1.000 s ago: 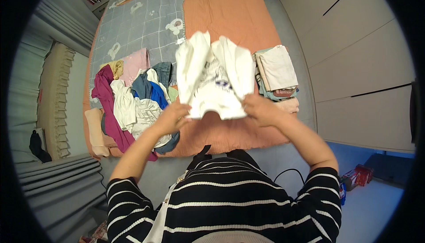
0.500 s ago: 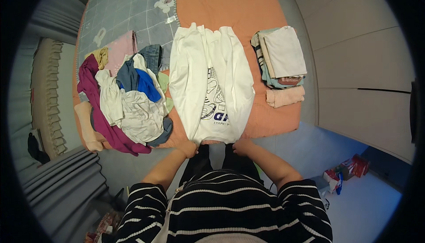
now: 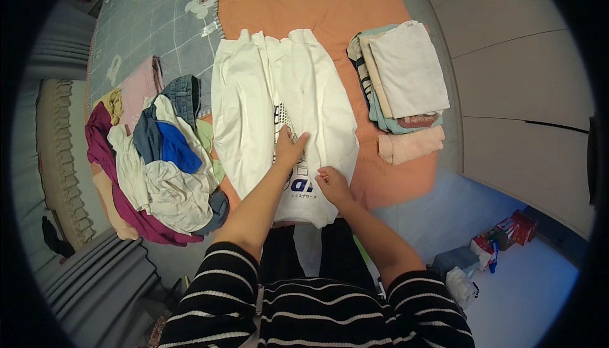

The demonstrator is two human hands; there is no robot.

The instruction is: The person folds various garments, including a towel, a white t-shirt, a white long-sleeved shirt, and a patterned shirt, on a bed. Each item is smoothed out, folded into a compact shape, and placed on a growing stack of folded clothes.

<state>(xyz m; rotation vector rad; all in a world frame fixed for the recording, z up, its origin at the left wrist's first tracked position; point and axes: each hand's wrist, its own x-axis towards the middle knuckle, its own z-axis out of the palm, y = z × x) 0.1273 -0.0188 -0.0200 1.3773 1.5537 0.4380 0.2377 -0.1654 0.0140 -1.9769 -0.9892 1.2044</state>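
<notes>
Head | white top [image 3: 244, 119] — navy lettering [image 3: 302, 186], small script [image 3: 304, 196] beneath | left fingers [image 3: 284, 135] spread — right fingers [image 3: 325, 175] curled, grip unclear

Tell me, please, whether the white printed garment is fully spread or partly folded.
Partly folded: the white garment lies lengthwise, long flaps turned inward over its front, leaving only part of the dark print showing.

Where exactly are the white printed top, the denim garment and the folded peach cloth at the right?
White printed top [image 3: 312, 102]: head view, on plain white cloth.
Denim garment [image 3: 183, 99]: head view, on its exposed blue cloth.
Folded peach cloth [image 3: 411, 144]: head view, middle of its upper face.
</notes>
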